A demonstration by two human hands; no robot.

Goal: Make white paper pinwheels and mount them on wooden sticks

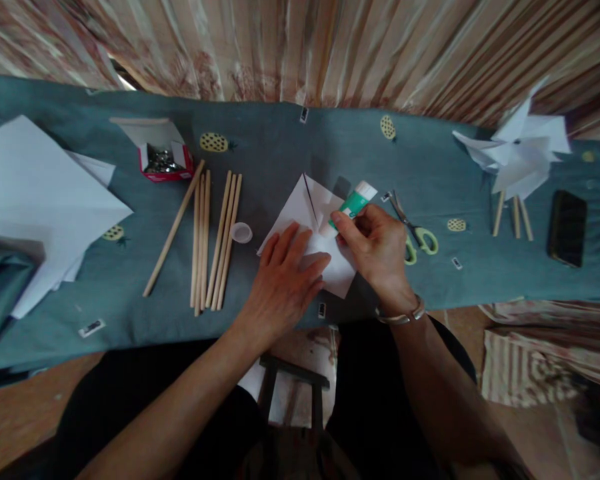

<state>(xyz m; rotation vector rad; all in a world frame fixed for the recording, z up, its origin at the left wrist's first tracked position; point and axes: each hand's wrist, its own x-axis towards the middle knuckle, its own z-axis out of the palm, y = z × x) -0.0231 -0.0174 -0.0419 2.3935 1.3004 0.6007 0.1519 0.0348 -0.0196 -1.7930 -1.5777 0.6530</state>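
Observation:
A white square of paper (336,268) with a slit running in from its far corner lies in front of me. My left hand (291,275) rests flat on its left part, fingers spread. My right hand (377,245) grips a green and white glue stick (356,201), tilted, with its lower end at the paper near the middle. The exact contact point is hidden by my fingers. A small white cap (241,233) lies just left of the paper. Scissors with light green handles (425,241) lie right of my right hand, partly behind it.
Several wooden sticks (200,240) lie left of the cap. Behind them stands an open red box (166,160) of small metal pieces. White paper sheets (45,207) are stacked far left. At right are finished paper pinwheels (520,147) on sticks and a black phone (567,228).

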